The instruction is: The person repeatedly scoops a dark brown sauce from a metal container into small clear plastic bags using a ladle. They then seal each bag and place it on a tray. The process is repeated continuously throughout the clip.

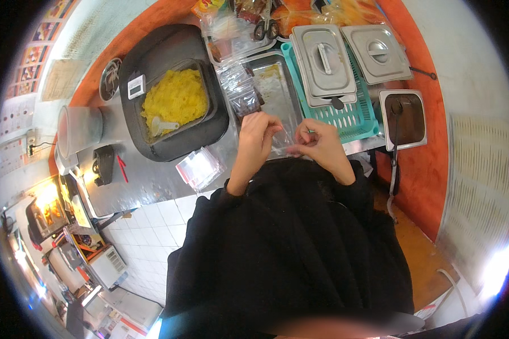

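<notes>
My left hand [258, 133] and my right hand [316, 142] pinch a small clear plastic bag [282, 142] between them, over the near end of a steel tray [295, 95]. Several filled clear bags with dark contents [242, 91] lie in a row along the tray's left side, just beyond my left hand. A stack of flat clear bags [200, 168] rests on the steel counter to the left of my left forearm. Farther left, a black container [176, 44] holds yellow shredded food [176, 99] with a translucent scoop [163, 126] in it.
Right of the tray stands a turquoise basket [371, 123] under steel pan lids [324, 63]. Beyond it, a steel pan [423, 118] holds dark sauce and a ladle [395, 127]. Scissors [266, 29] lie at the back. A digital scale or timer [136, 87] and a red pen [122, 168] are leftward.
</notes>
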{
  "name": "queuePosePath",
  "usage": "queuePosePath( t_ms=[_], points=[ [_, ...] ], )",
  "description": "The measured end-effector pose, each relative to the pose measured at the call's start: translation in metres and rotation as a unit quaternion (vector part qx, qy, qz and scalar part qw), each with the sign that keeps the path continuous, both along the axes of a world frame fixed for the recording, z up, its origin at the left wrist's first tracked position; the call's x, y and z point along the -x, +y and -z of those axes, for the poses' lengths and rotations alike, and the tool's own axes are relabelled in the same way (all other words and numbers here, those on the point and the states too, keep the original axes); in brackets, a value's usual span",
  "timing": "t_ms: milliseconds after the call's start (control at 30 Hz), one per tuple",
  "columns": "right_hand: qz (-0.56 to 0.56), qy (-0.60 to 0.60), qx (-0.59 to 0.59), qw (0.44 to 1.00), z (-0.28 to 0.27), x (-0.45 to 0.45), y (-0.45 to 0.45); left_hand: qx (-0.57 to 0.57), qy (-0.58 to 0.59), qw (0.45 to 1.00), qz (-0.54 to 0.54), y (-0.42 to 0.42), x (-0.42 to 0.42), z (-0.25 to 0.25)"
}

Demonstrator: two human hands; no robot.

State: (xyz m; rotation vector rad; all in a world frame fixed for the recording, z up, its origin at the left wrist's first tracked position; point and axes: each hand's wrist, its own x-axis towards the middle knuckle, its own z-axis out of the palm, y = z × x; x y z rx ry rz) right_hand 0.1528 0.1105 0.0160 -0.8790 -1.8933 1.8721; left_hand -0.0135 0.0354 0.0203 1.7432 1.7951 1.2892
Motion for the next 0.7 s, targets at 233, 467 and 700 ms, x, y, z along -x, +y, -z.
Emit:
queuePosePath(
  t_ms=[233,467,700],
  points=[
    [0.167,-0.048,-0.146,0.974,-0.020,-0.025,0.007,-0.040,0.157,0.979,0.123,0.030,-0.033,-0.008],
    [0.302,-0.174,-0.304,0.886,-0.043,-0.063,0.001,-0.104,0.219,0.964,0.109,0.058,-0.099,0.019],
    [0.369,-0.190,-0.321,0.851,-0.032,-0.097,0.004,-0.083,0.061,0.973,0.205,0.073,-0.132,0.031]
  ],
)
